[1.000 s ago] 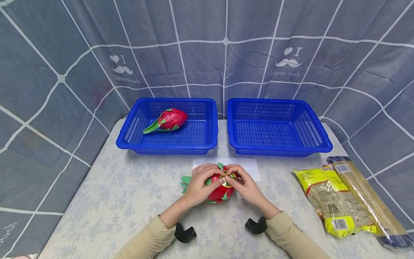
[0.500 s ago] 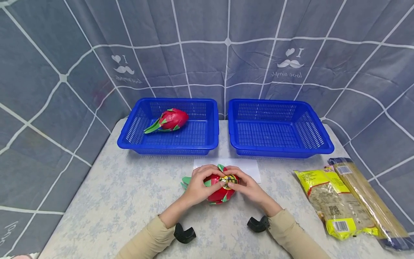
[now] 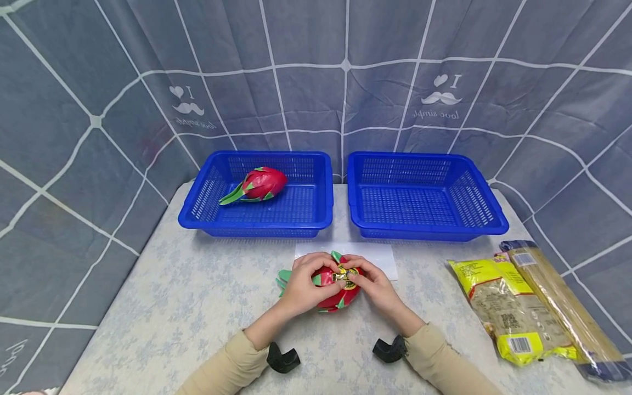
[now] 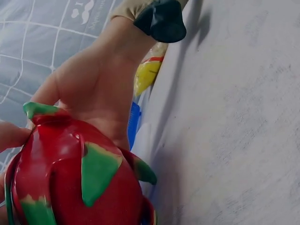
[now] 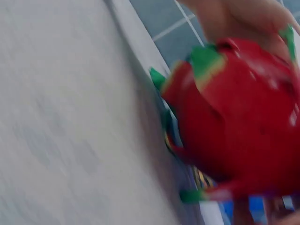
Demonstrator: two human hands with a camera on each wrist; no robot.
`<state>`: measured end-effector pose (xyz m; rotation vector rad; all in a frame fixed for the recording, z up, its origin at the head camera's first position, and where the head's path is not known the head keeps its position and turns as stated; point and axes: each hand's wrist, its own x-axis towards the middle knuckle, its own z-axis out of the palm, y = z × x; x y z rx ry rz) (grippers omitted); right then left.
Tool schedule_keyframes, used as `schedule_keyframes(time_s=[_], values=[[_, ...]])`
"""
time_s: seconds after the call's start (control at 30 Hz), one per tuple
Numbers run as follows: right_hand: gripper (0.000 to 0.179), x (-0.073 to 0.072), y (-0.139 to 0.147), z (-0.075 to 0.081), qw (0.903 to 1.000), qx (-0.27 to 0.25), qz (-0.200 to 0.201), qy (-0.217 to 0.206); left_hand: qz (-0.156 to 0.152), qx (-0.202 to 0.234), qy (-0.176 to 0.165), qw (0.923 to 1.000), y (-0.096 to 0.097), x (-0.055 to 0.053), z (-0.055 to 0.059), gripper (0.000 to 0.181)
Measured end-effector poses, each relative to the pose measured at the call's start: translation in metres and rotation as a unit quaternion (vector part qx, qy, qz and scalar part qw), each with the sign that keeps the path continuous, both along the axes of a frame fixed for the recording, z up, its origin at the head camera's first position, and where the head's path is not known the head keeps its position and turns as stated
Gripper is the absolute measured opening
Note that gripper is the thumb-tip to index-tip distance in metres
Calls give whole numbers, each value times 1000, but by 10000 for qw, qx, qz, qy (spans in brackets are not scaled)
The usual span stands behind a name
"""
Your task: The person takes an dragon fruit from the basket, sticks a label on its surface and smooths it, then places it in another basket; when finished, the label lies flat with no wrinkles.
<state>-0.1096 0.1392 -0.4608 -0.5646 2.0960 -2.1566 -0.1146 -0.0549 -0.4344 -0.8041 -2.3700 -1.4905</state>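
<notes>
Two bare hands meet around a red dragon fruit (image 3: 340, 300) at the lower centre of the frame, above a pale, blue-flowered tabletop (image 3: 197, 285). The left hand (image 3: 307, 282) curls over the fruit's left part, its thumb laid across the front, with green leaf tips poking out behind the wrist side. The right hand (image 3: 377, 282) bends its fingers over the fruit's right end, its thumb at a round black-and-yellow sticker (image 3: 349, 278) on the skin. A white sheet (image 3: 382, 258) lies on the table just behind the hands. Across the middle of the frame stand two blue plastic containers with perforated sides, side by side with a narrow gap. The left basket (image 3: 254, 224) holds a second dragon fruit (image 3: 264, 182), lying on its side, its long green leaves pointing to the lower left and its rounded red end to the right. In the right basket (image 3: 429, 226), the slotted floor and walls are in plain sight. At lower right, a yellow-and-clear packet (image 3: 513, 307) lies beside a long clear package (image 3: 563, 307) of tan contents, perhaps dried noodles, though glare makes that uncertain. Behind everything hangs a grey cloth (image 3: 311, 99) with white grid lines.
</notes>
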Motion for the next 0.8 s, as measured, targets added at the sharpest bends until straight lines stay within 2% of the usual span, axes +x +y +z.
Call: schedule_keyframes(time_s=[0.1, 0.17, 0.3, 0.43, 0.57, 0.7, 0.8], values=[[14, 2, -6, 0, 9990, -79, -424, 118, 40, 2, 200, 9998, 1, -1, -4, 24], [14, 1, -6, 0, 9986, -58, -464, 248, 12, 1, 271, 9996, 1, -2, -5, 26], [17, -4, 5, -4, 9987, 1, 72, 510, -271, 54, 119, 9995, -3, -3, -4, 22], [24, -10, 15, -11, 9950, -169, 763, 622, -582, 118, -404, 9974, -7, -4, 0, 15], [31, -12, 19, -12, 9926, -332, 1026, 554, -662, 293, -835, 9939, -9, -5, 2, 11], [26, -10, 15, -9, 9952, -279, 817, 457, -485, 493, -938, 9932, -7, -5, 2, 12], [19, -7, 11, -6, 9978, -154, 514, 400, -255, 494, -741, 9957, -4, -4, 1, 10]])
